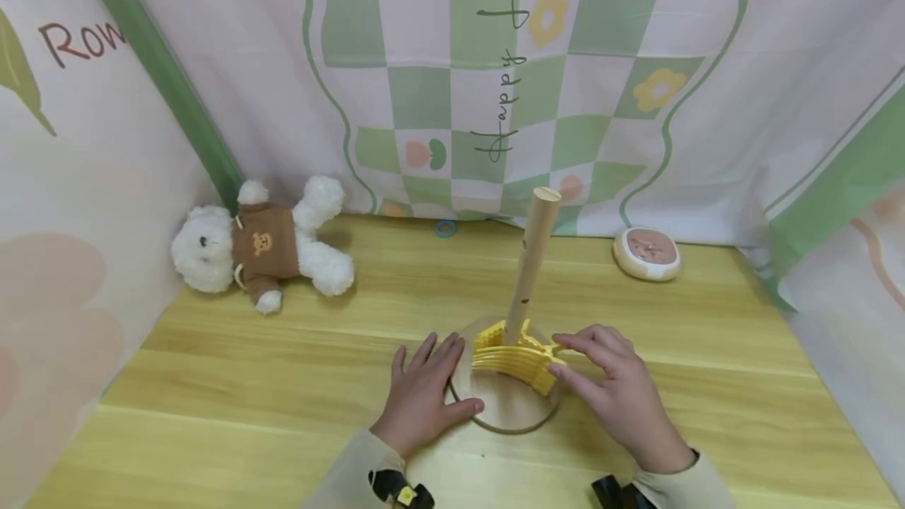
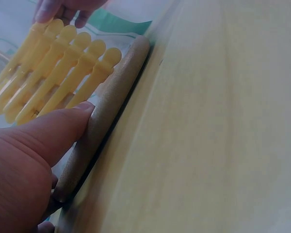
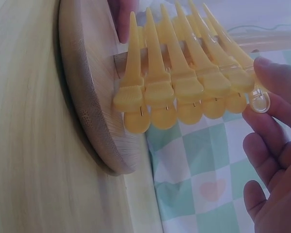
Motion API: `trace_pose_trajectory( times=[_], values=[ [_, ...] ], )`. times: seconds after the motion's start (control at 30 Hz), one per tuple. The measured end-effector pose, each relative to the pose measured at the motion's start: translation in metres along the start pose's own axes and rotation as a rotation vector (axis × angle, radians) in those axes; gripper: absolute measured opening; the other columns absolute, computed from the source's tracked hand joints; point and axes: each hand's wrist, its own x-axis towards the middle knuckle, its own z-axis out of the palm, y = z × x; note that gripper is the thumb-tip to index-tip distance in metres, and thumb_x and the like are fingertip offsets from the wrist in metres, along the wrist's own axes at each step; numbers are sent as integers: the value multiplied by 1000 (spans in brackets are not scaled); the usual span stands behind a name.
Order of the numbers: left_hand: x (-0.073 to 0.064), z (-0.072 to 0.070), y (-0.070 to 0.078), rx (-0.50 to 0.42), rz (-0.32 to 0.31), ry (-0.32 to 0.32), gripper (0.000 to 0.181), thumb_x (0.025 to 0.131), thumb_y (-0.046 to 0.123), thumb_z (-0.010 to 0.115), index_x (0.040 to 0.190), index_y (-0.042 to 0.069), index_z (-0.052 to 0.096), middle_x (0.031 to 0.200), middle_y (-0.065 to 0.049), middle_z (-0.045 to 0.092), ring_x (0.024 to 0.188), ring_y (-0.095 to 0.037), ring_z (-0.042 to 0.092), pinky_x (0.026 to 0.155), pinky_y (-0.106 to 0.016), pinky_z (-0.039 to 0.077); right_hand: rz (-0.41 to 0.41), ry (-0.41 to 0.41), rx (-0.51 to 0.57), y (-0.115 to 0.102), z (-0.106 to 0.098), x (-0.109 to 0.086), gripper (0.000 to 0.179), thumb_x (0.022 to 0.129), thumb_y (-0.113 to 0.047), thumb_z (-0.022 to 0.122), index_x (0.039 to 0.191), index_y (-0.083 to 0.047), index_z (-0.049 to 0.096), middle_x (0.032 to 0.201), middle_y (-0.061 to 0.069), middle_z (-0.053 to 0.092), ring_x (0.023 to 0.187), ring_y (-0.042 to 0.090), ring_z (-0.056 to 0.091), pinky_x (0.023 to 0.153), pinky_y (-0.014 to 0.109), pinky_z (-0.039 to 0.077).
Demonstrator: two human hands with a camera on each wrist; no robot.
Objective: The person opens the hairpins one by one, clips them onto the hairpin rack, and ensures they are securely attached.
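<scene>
A round wooden base carries an upright wooden post with dark holes along it. Around the post's foot sits a row of yellow plastic clips, side by side, with tapered prongs and rounded ends that show closely in the right wrist view. My right hand pinches the end clip of the row between thumb and fingertips. On the left side of the base rests my left hand, fingers extended and thumb lying at the rim, just under the clips in the left wrist view.
A white plush bear in a brown top lies at the back left. At the back right is a white rounded clock. A small blue ring lies by the checkered curtain behind the wooden table.
</scene>
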Motion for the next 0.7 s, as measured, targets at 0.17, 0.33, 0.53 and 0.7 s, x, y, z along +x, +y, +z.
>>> trace_pose_trajectory(
  times=[0.17,0.33,0.53,0.7],
  values=[
    [1,3,-3,9,4,-2,92,86,69,63,158,18,35,162,2,32,151,-31,24,115,-68,7,-18,3,4,-1,2,2,41,69,2,86,108,-6,75,92,-3,66,93,9,55,84,18,40],
    [1,3,-3,6,9,-5,93,86,69,63,158,18,35,162,1,32,151,-31,24,115,-68,7,-15,-4,-4,-2,3,3,40,70,1,85,109,-7,75,91,-2,66,93,9,55,83,19,40],
    [2,4,-3,11,14,-2,93,86,69,62,158,18,35,162,0,33,151,-31,24,115,-68,8,-5,-1,-3,-2,2,3,41,70,1,85,109,-7,76,93,-3,67,93,9,55,84,18,40],
    [1,4,-3,13,12,4,93,85,69,63,157,18,36,162,1,33,150,-31,25,115,-68,8,8,1,6,-2,4,2,42,71,0,85,112,-6,75,98,-5,69,97,9,56,87,16,41]
  ],
)
